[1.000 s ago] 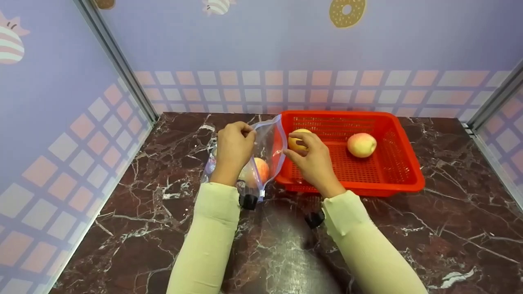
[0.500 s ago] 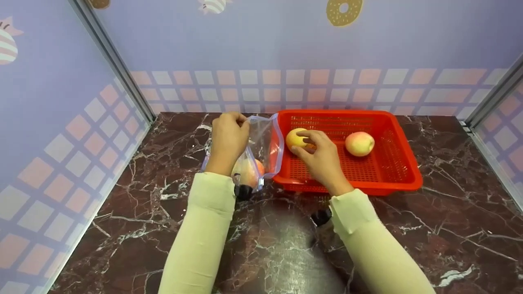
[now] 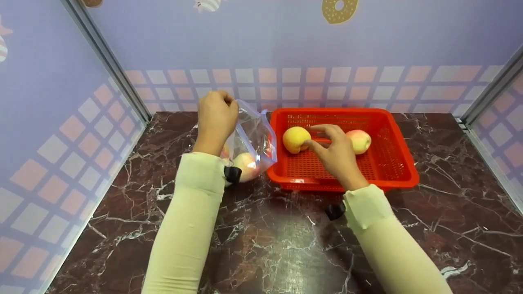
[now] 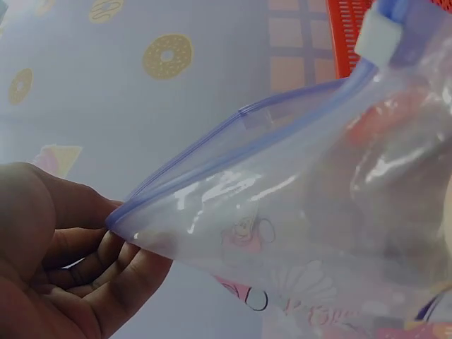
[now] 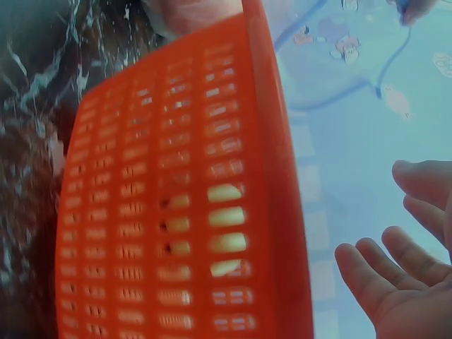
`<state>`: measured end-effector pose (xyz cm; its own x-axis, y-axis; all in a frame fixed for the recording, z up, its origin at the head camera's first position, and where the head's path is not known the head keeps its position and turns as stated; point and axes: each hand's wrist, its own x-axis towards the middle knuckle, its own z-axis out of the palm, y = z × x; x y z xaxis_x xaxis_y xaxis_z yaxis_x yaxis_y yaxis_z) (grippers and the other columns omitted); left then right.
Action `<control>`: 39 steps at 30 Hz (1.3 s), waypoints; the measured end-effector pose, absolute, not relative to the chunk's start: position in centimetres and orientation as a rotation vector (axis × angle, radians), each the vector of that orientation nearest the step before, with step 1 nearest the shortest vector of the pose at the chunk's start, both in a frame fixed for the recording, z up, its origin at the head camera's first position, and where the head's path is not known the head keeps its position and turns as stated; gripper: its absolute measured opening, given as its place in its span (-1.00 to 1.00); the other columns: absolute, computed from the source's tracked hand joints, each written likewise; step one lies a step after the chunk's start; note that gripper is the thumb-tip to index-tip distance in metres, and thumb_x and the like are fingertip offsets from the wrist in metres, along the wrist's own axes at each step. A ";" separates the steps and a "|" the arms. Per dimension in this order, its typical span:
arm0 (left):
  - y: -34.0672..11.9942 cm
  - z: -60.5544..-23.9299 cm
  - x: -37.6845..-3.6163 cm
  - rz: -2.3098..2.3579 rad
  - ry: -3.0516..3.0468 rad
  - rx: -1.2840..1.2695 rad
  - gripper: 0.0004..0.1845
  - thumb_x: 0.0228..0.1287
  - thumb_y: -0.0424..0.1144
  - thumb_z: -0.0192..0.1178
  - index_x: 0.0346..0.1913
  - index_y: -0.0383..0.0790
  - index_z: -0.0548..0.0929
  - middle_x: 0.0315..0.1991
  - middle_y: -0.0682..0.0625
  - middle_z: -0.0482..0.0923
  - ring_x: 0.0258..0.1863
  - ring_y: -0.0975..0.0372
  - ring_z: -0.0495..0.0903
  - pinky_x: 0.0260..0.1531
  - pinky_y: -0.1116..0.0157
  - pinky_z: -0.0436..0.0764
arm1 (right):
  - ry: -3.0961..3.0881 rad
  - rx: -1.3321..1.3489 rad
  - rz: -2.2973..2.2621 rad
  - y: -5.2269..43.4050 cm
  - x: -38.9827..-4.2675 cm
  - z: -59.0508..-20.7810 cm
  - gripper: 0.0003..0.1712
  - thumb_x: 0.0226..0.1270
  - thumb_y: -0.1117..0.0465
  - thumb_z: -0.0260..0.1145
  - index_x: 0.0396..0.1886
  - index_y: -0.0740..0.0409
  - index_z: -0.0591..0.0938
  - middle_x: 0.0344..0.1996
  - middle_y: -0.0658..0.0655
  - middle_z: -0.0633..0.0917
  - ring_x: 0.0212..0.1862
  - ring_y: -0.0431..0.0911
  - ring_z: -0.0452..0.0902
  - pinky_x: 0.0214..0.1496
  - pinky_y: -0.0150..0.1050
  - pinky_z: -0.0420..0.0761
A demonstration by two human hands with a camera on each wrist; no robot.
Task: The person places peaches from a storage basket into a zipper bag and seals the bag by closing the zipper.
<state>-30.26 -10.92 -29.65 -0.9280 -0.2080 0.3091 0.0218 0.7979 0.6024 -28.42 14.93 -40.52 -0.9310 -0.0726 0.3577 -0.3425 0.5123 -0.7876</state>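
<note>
My left hand [image 3: 217, 118] pinches the upper corner of a clear zipper bag [image 3: 257, 134] and holds it up. In the left wrist view the bag [image 4: 268, 191] has a purple rim, with its mouth parted and a white slider [image 4: 379, 37] at the far end. A pale pinkish fruit [image 3: 245, 165] sits low in it; the left wrist partly hides the contents. My right hand [image 3: 337, 153] is over the red basket [image 3: 402, 157], its fingers spread and bent beside a yellow-orange round fruit [image 3: 297, 139], holding nothing. An apple [image 3: 359, 141] lies behind that hand, partly covered.
The basket's slotted wall [image 5: 176, 176] rises close to my right hand. Dark marble tabletop [image 3: 265, 237] stretches in front. A patterned back wall [image 3: 261, 49] stands behind, with a side panel [image 3: 49, 134] at left.
My left hand has moved up and left, drawing the bag's corner with it. My right hand has let go of the bag's rim and moved right over the basket.
</note>
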 end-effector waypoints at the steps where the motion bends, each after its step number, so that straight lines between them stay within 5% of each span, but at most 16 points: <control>1: -11.0 -29.5 -30.3 -0.887 -2.622 0.146 -0.76 0.25 -0.31 0.05 -0.27 -0.30 0.73 -0.28 -0.16 0.71 -0.27 0.06 0.63 -0.17 0.19 0.61 | -2.481 0.346 1.379 15.2 -28.4 -40.5 -0.58 0.25 0.11 0.39 0.09 0.05 0.61 0.12 0.14 0.56 0.13 -0.02 0.54 0.09 -0.13 0.63; 11: -10.8 -29.7 -30.1 -0.881 -2.620 0.149 -0.78 0.25 -0.31 0.05 -0.31 -0.27 0.71 -0.34 -0.13 0.70 -0.38 0.11 0.59 -0.30 0.20 0.60 | -2.523 0.279 1.292 17.2 -28.9 -40.0 -0.58 0.27 0.16 0.37 0.11 0.11 0.60 0.11 0.16 0.57 0.12 0.03 0.55 0.11 -0.07 0.62; 20: -10.6 -30.8 -29.8 -0.884 -2.655 0.128 -0.81 0.26 -0.27 0.14 -0.28 -0.28 0.73 -0.31 -0.14 0.72 -0.29 0.05 0.66 -0.16 0.16 0.63 | -2.583 0.233 1.242 18.6 -29.0 -38.9 -0.55 0.26 0.15 0.38 0.15 0.09 0.58 0.15 0.16 0.54 0.14 0.05 0.50 0.18 -0.03 0.57; 39: -9.5 -31.8 -28.5 -0.921 -2.664 0.068 -0.84 0.24 -0.28 0.22 -0.28 -0.28 0.75 -0.35 -0.11 0.72 -0.33 0.09 0.65 -0.23 0.20 0.62 | -2.701 0.204 1.126 20.8 -29.5 -37.5 -0.48 0.29 0.08 0.35 0.23 0.07 0.53 0.24 0.19 0.48 0.24 0.12 0.43 0.21 0.05 0.52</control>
